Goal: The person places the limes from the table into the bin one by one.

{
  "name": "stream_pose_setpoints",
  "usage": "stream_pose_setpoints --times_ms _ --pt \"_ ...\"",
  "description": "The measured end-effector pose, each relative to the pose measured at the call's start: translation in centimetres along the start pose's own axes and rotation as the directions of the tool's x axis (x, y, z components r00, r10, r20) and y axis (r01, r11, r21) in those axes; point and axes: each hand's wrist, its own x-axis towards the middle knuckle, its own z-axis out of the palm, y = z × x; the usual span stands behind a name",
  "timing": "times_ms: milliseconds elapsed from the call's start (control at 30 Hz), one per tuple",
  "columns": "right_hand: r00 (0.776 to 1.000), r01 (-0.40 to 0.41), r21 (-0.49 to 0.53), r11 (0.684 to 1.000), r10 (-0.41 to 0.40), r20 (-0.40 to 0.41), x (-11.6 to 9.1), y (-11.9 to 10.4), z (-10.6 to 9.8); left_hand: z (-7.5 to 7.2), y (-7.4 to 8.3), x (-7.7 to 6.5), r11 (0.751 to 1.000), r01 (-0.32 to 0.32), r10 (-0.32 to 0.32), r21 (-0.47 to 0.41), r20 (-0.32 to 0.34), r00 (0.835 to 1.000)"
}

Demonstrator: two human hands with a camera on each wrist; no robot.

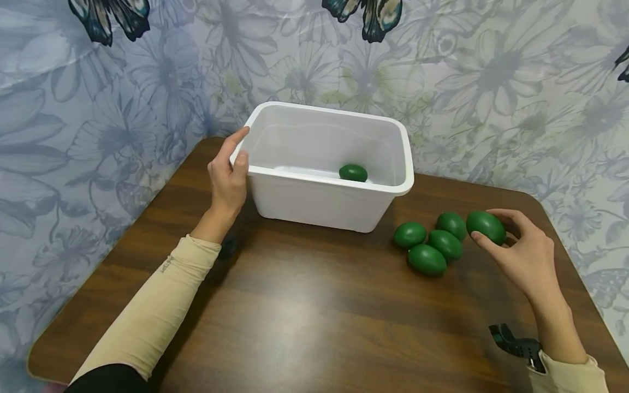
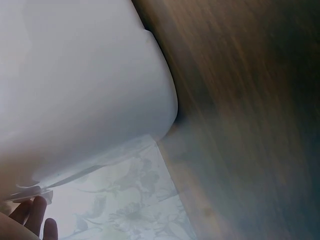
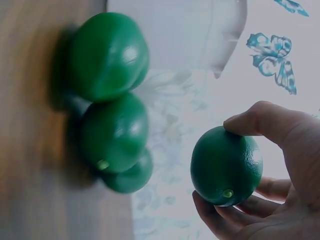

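A white plastic tub (image 1: pixel 314 202) stands at the back of the table, with one green lime (image 1: pixel 352 173) on its floor. My left hand (image 1: pixel 227 180) grips the tub's left end at the rim, thumb toward the front corner. At the right, my right hand (image 1: pixel 533 256) holds a lime (image 1: pixel 485 227) between thumb and fingers. The right wrist view shows this lime (image 3: pixel 226 167) with its small pale stem spot, apart from the others. Several more limes (image 1: pixel 427 258) lie in a cluster on the table just left of that hand.
The brown wooden table (image 1: pixel 295 305) meets a wall (image 1: pixel 147 109) with flower patterns and butterfly decorations (image 1: pixel 363 16). A black clamp-like piece (image 1: pixel 516 344) juts from the right wrist over the table.
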Motion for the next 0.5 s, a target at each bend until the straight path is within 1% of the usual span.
stream_pose_setpoints --times_ms 100,233,300,367,500 --pt "1.0 0.021 0.024 0.999 -0.021 -0.023 0.7 -1.0 0.1 0.1 0.3 0.0 1.0 -0.002 0.003 -0.005 0.004 1.0" --pt "0.998 0.048 0.062 0.997 -0.045 -0.04 1.7 -2.5 0.3 0.3 -0.5 -0.1 1.0 -0.009 0.009 0.008 -0.005 1.0" --pt "0.997 0.065 0.085 0.994 -0.061 -0.05 2.2 -3.2 0.4 0.3 -0.7 -0.1 1.0 -0.016 0.016 0.006 -0.01 1.0" --pt "0.995 0.083 0.103 0.991 -0.077 -0.061 2.8 -4.0 0.6 0.3 -0.4 -0.1 1.0 -0.024 0.024 0.0 -0.012 1.0" --pt "0.991 0.117 0.138 0.983 -0.108 -0.073 4.0 -5.4 1.1 0.0 1.2 -0.1 0.999 -0.039 0.039 -0.017 -0.012 0.999"
